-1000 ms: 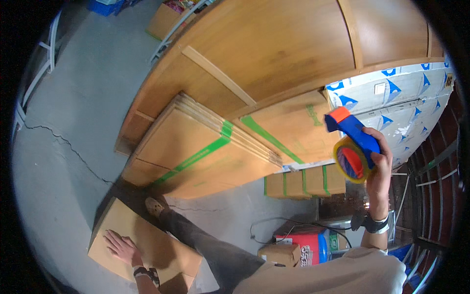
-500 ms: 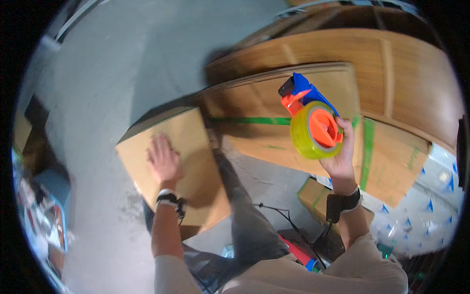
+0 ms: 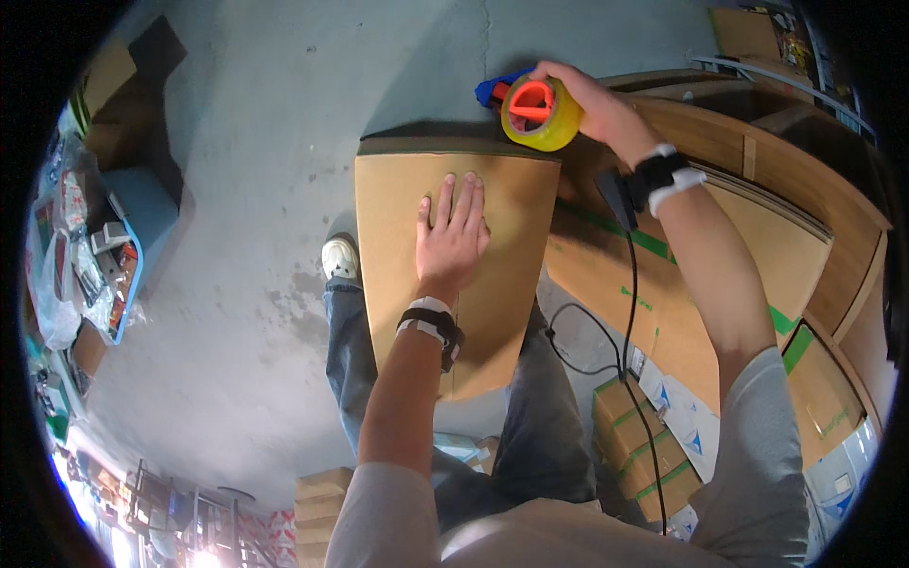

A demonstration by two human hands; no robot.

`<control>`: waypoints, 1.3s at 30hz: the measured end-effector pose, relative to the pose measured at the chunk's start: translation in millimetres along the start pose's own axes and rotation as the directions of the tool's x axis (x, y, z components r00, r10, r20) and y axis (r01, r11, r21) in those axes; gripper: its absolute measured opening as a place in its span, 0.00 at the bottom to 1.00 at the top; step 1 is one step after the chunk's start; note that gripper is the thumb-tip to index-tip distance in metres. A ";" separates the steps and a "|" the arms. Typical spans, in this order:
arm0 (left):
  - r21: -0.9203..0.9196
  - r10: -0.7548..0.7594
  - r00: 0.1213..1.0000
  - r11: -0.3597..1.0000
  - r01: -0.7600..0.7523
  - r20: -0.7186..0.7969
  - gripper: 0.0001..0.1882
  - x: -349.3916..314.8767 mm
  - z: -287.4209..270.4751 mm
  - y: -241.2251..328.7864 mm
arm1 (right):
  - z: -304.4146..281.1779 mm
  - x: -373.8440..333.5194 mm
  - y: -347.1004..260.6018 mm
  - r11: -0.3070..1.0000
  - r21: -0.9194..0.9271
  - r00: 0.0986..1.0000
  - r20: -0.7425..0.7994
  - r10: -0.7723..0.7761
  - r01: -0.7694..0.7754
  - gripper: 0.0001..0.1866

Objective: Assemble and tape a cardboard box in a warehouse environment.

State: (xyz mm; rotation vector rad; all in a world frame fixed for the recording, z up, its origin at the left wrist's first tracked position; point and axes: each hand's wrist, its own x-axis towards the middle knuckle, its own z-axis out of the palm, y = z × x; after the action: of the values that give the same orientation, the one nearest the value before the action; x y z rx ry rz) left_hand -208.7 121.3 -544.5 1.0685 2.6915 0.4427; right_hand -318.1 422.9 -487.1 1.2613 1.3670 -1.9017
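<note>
- At the far left, a light-blue bin can be seen, filled with assorted items, some wrapped in clear plastic.
- To its right, a pale shoe is planted on the grey floor, beside the box.
- At the centre, a brown cardboard box is held between the person's legs, its broad upper face turned toward the viewer.
- On that face the left hand is laid palm down, its fingers extended and slightly parted; nothing is grasped by it.
- Just right of centre, at the box's far right corner, a tape dispenser is held, with a yellow roll, an orange hub and a blue body. Whether the box is touched by it cannot be told.
- The dispenser is gripped from the right by the right hand, its fingers curled around it.
- Farther right, a black cable is hung from the right wrist, in front of flat cardboard marked with green tape.
- At the right edge, wooden furniture is partly shown.
</note>
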 end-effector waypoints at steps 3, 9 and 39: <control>-0.009 -0.011 1.000 1.000 0.011 0.019 0.31 -2.0 0.0 2.3 | 25.2 26.8 3.6 0.991 -0.136 1.000 -0.011 0.002 -0.004 0.13; -0.097 -0.002 1.000 0.995 0.003 0.019 0.32 8.7 -5.3 7.5 | 33.1 69.5 19.2 0.954 -0.290 0.997 -0.054 0.063 -0.076 0.15; -0.140 -0.005 1.000 0.990 0.006 0.011 0.32 7.3 -2.6 12.8 | 79.7 27.9 -39.7 0.476 -0.863 0.985 -0.163 0.054 -0.168 0.20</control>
State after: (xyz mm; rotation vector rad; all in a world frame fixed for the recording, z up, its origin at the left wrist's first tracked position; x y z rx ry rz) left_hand -206.7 134.7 -538.2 1.0213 2.6094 0.6126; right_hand -394.4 369.1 -486.6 0.8512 1.8847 -0.7403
